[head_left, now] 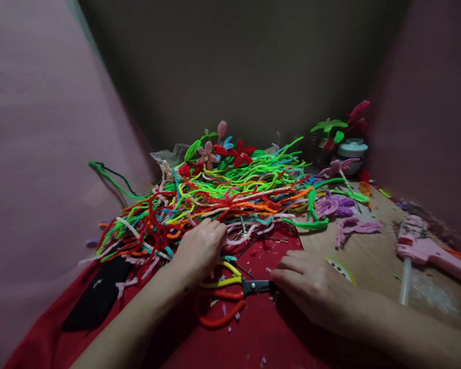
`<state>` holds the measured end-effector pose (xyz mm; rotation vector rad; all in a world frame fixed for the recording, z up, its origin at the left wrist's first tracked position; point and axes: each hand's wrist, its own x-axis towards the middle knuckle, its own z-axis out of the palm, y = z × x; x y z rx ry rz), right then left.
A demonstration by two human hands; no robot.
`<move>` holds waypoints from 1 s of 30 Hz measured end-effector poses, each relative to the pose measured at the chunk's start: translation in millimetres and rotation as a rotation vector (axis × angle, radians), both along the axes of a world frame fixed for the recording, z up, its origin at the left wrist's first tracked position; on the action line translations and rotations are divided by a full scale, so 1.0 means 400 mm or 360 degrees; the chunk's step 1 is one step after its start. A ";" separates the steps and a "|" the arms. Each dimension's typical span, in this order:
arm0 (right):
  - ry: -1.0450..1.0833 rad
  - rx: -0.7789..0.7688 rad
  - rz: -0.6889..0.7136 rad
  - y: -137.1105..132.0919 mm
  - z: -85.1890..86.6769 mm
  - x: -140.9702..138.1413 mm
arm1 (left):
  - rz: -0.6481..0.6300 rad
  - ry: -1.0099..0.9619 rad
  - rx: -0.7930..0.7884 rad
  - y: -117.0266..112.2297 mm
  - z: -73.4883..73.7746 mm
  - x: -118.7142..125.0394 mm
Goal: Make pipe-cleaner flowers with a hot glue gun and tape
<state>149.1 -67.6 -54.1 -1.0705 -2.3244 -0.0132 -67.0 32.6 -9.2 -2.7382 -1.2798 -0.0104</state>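
A big tangled heap of coloured pipe cleaners lies on a red cloth. My left hand rests on the near edge of the heap with its fingers curled down into the strands; what they hold is hidden. Scissors with orange and yellow handles lie on the cloth between my hands. My right hand lies flat on the cloth, fingers stretched out and together, its fingertips touching the scissors' blades. It holds nothing.
Finished pipe-cleaner flowers stand behind the heap. Purple and pink flower pieces lie on the wooden table to the right, beside a pink glue gun. A lidded jar stands at the back right. Pink walls close in on both sides.
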 end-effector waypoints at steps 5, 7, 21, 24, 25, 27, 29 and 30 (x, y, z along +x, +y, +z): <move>0.0049 0.0023 -0.0019 0.000 0.003 0.004 | 0.0061 -0.0210 -0.0424 -0.006 0.030 -0.013; 0.0072 0.0019 -0.0032 0.002 0.001 0.005 | 0.0079 -0.0448 -0.0727 -0.006 0.038 -0.013; 0.0121 0.0039 -0.0080 0.014 -0.012 0.014 | 0.0206 -0.1156 -0.1493 0.007 0.005 -0.023; 0.0136 0.0040 -0.0115 0.023 0.006 0.016 | 0.0108 -0.0798 -0.1040 0.020 -0.004 -0.028; 0.0139 0.0025 -0.0121 0.029 0.015 0.015 | 0.0067 -0.0665 -0.0879 0.024 -0.009 -0.030; 0.0122 -0.0013 -0.0101 0.048 0.036 0.010 | 0.0006 -0.0417 -0.0587 0.027 -0.020 -0.030; 0.0048 -0.0046 -0.0075 0.072 0.055 -0.001 | -0.0079 -0.0255 -0.0425 0.024 -0.026 -0.029; -0.0019 -0.0069 -0.0085 0.086 0.062 -0.008 | -0.0142 -0.0214 -0.0409 0.022 -0.027 -0.027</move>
